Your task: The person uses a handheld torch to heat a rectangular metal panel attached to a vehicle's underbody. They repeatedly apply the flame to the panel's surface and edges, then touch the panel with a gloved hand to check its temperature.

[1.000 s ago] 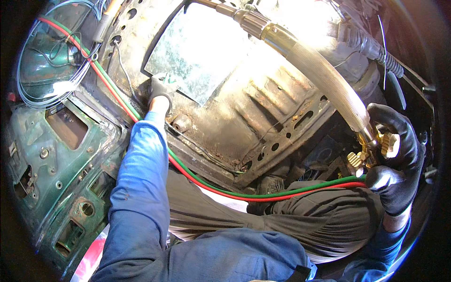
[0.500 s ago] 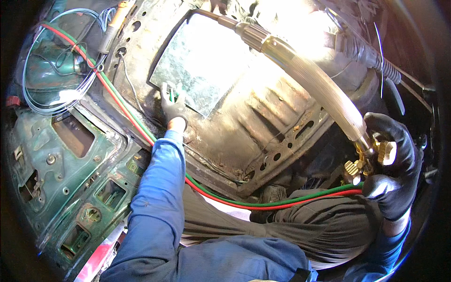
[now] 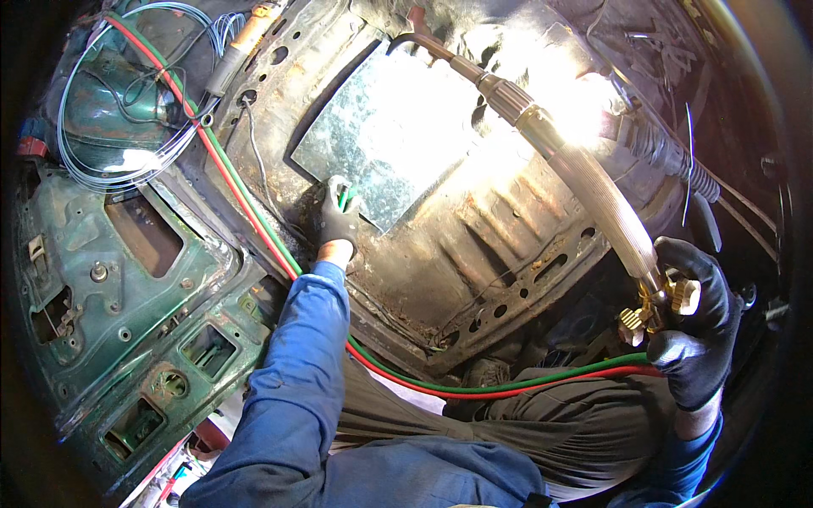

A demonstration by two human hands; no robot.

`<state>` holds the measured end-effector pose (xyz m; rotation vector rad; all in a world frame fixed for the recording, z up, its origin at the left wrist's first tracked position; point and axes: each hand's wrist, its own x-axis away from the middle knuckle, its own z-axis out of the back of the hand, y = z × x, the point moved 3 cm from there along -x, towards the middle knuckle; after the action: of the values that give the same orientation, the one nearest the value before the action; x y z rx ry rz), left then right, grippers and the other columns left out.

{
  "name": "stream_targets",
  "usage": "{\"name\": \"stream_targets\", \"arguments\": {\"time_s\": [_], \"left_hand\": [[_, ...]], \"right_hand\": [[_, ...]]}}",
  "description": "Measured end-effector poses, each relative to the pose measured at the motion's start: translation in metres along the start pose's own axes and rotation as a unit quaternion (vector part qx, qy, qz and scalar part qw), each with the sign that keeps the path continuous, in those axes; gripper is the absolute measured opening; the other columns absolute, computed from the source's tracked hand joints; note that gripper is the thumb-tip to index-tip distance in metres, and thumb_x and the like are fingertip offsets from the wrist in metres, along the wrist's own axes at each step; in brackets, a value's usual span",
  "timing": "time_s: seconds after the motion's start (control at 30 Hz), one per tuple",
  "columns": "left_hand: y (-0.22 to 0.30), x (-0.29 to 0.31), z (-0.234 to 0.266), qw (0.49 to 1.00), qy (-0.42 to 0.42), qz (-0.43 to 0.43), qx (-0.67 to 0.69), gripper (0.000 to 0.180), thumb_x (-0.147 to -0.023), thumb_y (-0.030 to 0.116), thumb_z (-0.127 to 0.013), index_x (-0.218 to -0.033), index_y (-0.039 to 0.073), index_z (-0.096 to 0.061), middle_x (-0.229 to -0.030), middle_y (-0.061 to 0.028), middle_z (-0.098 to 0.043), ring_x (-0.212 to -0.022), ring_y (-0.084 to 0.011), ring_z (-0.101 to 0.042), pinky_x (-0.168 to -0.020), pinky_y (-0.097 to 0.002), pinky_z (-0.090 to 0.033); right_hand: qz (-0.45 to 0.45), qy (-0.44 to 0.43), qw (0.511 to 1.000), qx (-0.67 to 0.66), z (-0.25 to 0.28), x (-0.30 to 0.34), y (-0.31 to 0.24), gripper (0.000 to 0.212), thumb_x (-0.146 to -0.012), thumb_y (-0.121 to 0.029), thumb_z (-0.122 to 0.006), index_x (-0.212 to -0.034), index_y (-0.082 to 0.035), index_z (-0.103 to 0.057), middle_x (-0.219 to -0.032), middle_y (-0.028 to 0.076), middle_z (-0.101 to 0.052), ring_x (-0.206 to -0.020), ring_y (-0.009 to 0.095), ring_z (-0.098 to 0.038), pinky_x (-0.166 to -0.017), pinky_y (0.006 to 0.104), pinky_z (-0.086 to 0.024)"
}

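My right hand [image 3: 699, 326], in a black glove, is closed around the brass valve end of a gas torch [image 3: 593, 186]. The torch's ribbed body slants up and left, and its bent copper-coloured tip is over the far corner of a flat metal sheet [image 3: 356, 140]. No flame can be made out in the glare. My left hand [image 3: 339, 218], also gloved, is at the sheet's near-left edge with its fingers curled around a small green object [image 3: 345, 198], mostly covered. The sheet lies on a rusty ribbed panel [image 3: 483, 245].
Joined red and green hoses [image 3: 500, 391] run across my lap and up the left side. A green metal door shell [image 3: 127, 279] stands at left. Beyond it are coiled wire [image 3: 68, 152] and an orange-and-grey tool [image 3: 241, 51]. A corrugated tube [image 3: 669, 157] is at right.
The scene has shifted right and slightly down in the picture. My right hand and the torch's valve end have moved slightly left. The left hand keeps its place by the sheet, fingers curled closer.
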<state>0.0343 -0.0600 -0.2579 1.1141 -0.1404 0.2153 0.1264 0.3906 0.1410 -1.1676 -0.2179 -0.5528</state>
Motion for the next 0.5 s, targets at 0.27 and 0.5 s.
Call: {"name": "stream_targets", "arguments": {"time_s": [0.27, 0.5], "left_hand": [[-0.018, 0.010, -0.010, 0.993, -0.062, 0.055, 0.084, 0.095, -0.081, -0.019, -0.070, -0.163, 0.009, -0.031, -0.144, -0.0088, -0.048, -0.130, -0.0204, -0.050, -0.104, -0.0330, -0.050], [-0.024, 0.008, -0.002, 0.997, -0.075, 0.021, 0.026, 0.108, -0.074, -0.008, -0.086, -0.164, 0.005, -0.029, -0.142, -0.0059, -0.051, -0.127, -0.0172, -0.050, -0.107, -0.0318, -0.046]], "right_hand": [[0.002, -0.014, 1.000, 0.001, -0.003, -0.003, 0.001, 0.100, -0.055, -0.050, -0.101, -0.132, 0.003, -0.065, -0.127, 0.012, -0.069, -0.118, 0.021, -0.065, -0.106, 0.0377, -0.049], [0.023, -0.017, 0.997, 0.071, -0.002, -0.006, 0.007, 0.107, -0.060, -0.062, -0.094, -0.138, 0.003, -0.060, -0.131, 0.012, -0.066, -0.119, 0.021, -0.063, -0.106, 0.0372, -0.048]]}}
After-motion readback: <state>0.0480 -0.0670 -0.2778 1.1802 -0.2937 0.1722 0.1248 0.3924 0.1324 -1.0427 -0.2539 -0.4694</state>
